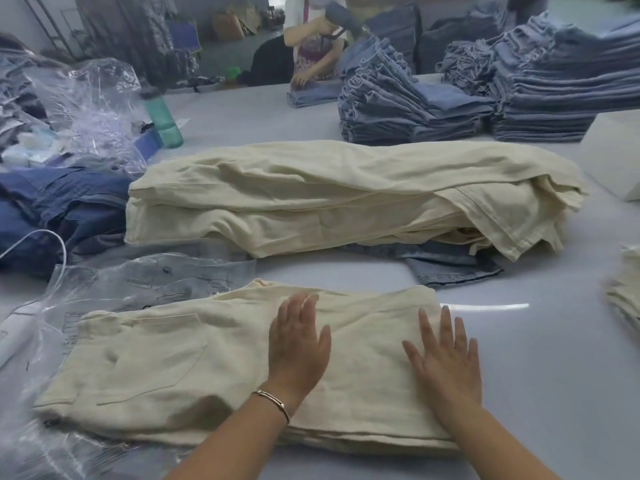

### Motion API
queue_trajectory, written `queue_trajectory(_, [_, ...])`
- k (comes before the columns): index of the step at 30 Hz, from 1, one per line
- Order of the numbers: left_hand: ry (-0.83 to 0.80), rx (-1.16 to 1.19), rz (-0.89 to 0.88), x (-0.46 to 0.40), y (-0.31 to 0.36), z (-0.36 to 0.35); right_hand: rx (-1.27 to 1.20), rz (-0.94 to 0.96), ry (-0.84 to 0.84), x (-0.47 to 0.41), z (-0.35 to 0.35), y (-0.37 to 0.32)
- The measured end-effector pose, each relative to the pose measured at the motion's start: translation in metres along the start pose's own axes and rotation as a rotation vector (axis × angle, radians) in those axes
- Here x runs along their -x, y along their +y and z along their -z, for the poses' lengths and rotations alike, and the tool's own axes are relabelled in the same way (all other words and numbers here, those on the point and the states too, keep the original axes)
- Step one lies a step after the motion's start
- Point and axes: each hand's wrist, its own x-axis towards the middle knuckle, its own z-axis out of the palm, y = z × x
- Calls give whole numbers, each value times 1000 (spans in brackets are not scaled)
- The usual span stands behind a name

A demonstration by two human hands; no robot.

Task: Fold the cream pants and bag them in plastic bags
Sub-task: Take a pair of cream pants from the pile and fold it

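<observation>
Here the fingers of both hands lie straight and slightly spread, pressed flat on a folded pair of cream pants (194, 368) on the pale table (540, 341). The left hand (298, 344), a thin bracelet (272, 401) at its wrist, rests near the middle of the fold; the right hand (445, 358) rests beside it, toward the fold's right edge. The pants' left end, with a back pocket showing, lies over clear plastic bags (114, 289) spread at the table's near left. Just behind sits a long heap of cream pants (329, 188), lying partly over a blue denim piece (446, 265). To the left lies dark denim (65, 202), with crumpled plastic and a green bottle (162, 116) behind it. Farther back, stacks of folded jeans (485, 84) fill the right, and another person (311, 46) bends over a garment.
</observation>
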Motion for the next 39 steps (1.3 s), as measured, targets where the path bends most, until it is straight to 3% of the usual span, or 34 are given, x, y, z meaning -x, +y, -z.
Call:
queue_trajectory(2, [-157, -20, -148, 12, 13, -22, -14, -21, -41, 2, -5, 1])
queue_trajectory(5, [-342, -156, -193, 33, 12, -52, -21, -46, -19, 0, -11, 3])
queue_trajectory(7, [-377, -237, -180, 39, 9, -56, -19, -44, -3, 0, -13, 2])
queue_trajectory(11, [-476, -178, -182, 31, 2, -62, -73, -44, 4, 1, -6, 1])
queue_trajectory(13, [-501, -170, -198, 26, -4, -58, -166, -113, 92, 3, 4, -2])
queue_trajectory(15, [-495, -175, -199, 24, -12, -46, -331, -254, 189, 6, 13, -3])
queue_trajectory(17, [-428, -188, -168, 26, -22, -32, -517, -378, 129, 5, 21, 0])
queue_trajectory(20, [-271, -151, -62, 32, -37, -6, -617, -311, 29, -2, 28, 5])
queue_trajectory(23, [-147, -168, 179, 31, -61, 26, -746, -261, 202, -5, 42, 7])
queue_trajectory(25, [-98, -239, 334, 32, -85, 48, -703, -264, 254, -3, 49, 5])
queue_trajectory(27, [-96, -304, 467, 38, -111, 67, -437, -247, 251, -1, 46, -2])
queue_trajectory(30, [-242, -333, 604, 49, -148, 84, -94, 16, 207, 15, 33, -37])
queue_trajectory(33, [-387, -367, 580, 63, -169, 81, -64, 431, 80, 39, 15, -92])
queue_trajectory(36, [-365, -463, 462, 75, -174, 68, -85, 769, -66, 60, -1, -146])
queue_trajectory(39, [-226, -342, 248, 78, -176, 66, -14, 971, -99, 72, -7, -184])
